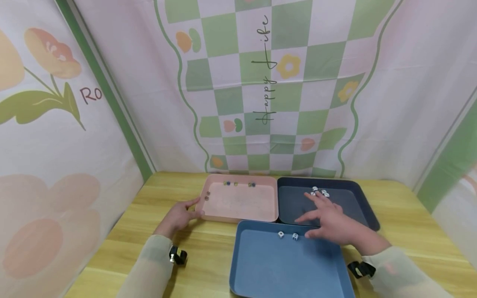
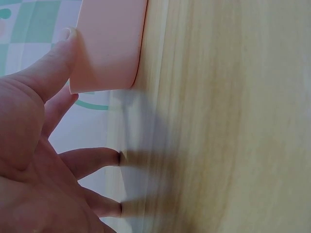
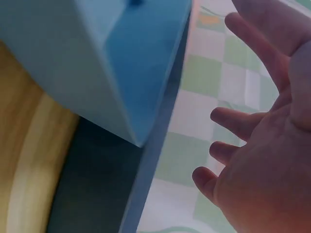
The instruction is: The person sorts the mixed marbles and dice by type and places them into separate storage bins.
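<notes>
My left hand (image 1: 181, 216) rests at the near left corner of the pink tray (image 1: 238, 217). In the left wrist view the thumb touches the tray's rim (image 2: 109, 58), and the lower fingers stand on the table. Over the border of the dark tray (image 1: 367, 207) and the blue tray (image 1: 283, 269), my right hand (image 1: 329, 221) hovers with spread fingers and holds nothing. Several white dice (image 1: 325, 193) lie in the dark tray beyond its fingertips. Two more, a left die (image 1: 281, 234) and a right die (image 1: 295, 236), sit near the blue tray's far edge.
Several small yellowish and bluish pieces (image 1: 252, 185), too small to identify, lie along the pink tray's far and left sides. The three trays stand close together on a wooden table (image 1: 208, 252). A patterned cloth (image 1: 257, 140) hangs behind it.
</notes>
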A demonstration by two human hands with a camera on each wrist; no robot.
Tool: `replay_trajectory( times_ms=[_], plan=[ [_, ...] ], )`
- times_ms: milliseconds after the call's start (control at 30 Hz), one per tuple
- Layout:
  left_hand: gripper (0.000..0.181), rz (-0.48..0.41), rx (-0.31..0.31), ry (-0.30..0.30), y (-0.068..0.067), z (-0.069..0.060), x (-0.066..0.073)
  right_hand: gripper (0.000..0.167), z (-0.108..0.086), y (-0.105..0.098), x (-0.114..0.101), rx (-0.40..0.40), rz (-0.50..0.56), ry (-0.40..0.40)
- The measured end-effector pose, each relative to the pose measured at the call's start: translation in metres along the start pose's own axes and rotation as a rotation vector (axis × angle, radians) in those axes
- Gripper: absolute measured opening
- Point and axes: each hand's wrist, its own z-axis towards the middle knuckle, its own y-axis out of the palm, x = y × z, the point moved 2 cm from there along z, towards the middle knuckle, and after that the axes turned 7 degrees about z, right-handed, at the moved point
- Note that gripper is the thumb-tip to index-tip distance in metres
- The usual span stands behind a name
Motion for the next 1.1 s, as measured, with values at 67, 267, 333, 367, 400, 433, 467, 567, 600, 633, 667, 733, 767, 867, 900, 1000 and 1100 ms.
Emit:
replay_trajectory(
  times_ms=[67, 267, 333, 367, 400, 433, 467, 567, 600, 633, 667, 733, 767, 867, 900, 1000, 1100],
  plan=[
    [0.062, 0.000, -0.001, 0.003, 0.000, 0.000, 0.000, 0.032, 0.001, 0.003, -0.001, -0.021, -0.017, 0.002],
    [0.063, -0.008, -0.001, 0.015, -0.001, 0.001, 0.000, 0.031, 0.006, 0.010, -0.001, -0.059, -0.059, 0.012],
    [0.063, -0.014, -0.003, 0.014, -0.001, 0.002, 0.000, 0.030, 0.007, 0.012, -0.001, -0.080, -0.078, 0.012],
    [0.064, -0.014, -0.003, 0.013, -0.001, 0.002, 0.000, 0.030, 0.007, 0.014, -0.001, -0.094, -0.085, 0.011],
    [0.065, -0.013, -0.003, 0.012, -0.001, 0.002, -0.001, 0.030, 0.007, 0.015, -0.001, -0.110, -0.089, 0.009],
    [0.065, -0.017, -0.004, 0.009, -0.001, 0.002, -0.001, 0.030, 0.006, 0.017, 0.000, -0.126, -0.094, 0.013],
    [0.065, -0.019, -0.004, 0.007, -0.002, 0.002, -0.001, 0.031, 0.006, 0.018, 0.000, -0.141, -0.096, 0.011],
    [0.065, -0.019, -0.004, 0.007, -0.001, 0.001, -0.001, 0.031, 0.005, 0.022, 0.001, -0.176, -0.095, 0.014],
    [0.065, -0.018, -0.004, 0.007, -0.001, 0.001, -0.001, 0.030, 0.005, 0.023, 0.001, -0.184, -0.092, 0.016],
    [0.065, -0.019, -0.004, 0.007, -0.001, 0.001, -0.001, 0.028, 0.005, 0.024, 0.001, -0.188, -0.089, 0.016],
    [0.064, -0.016, -0.004, 0.009, -0.001, 0.001, -0.001, 0.025, 0.005, 0.024, 0.002, -0.191, -0.083, 0.017],
    [0.063, -0.015, -0.002, 0.012, -0.001, 0.002, -0.001, 0.021, 0.006, 0.024, 0.002, -0.190, -0.072, 0.017],
    [0.062, -0.014, -0.001, 0.014, -0.001, 0.002, -0.001, 0.020, 0.007, 0.024, 0.003, -0.187, -0.065, 0.017],
    [0.061, -0.014, 0.001, 0.016, -0.001, 0.001, 0.000, 0.020, 0.008, 0.023, 0.004, -0.178, -0.066, 0.015],
    [0.061, -0.015, 0.000, 0.015, 0.000, 0.001, 0.000, 0.020, 0.007, 0.023, 0.004, -0.180, -0.069, 0.019],
    [0.063, -0.018, -0.003, 0.016, 0.000, -0.001, 0.000, 0.019, 0.007, 0.023, 0.005, -0.197, -0.069, 0.031],
    [0.064, -0.017, -0.004, 0.018, 0.001, -0.001, 0.000, 0.017, 0.006, 0.023, 0.005, -0.217, -0.056, 0.044]
  ],
)
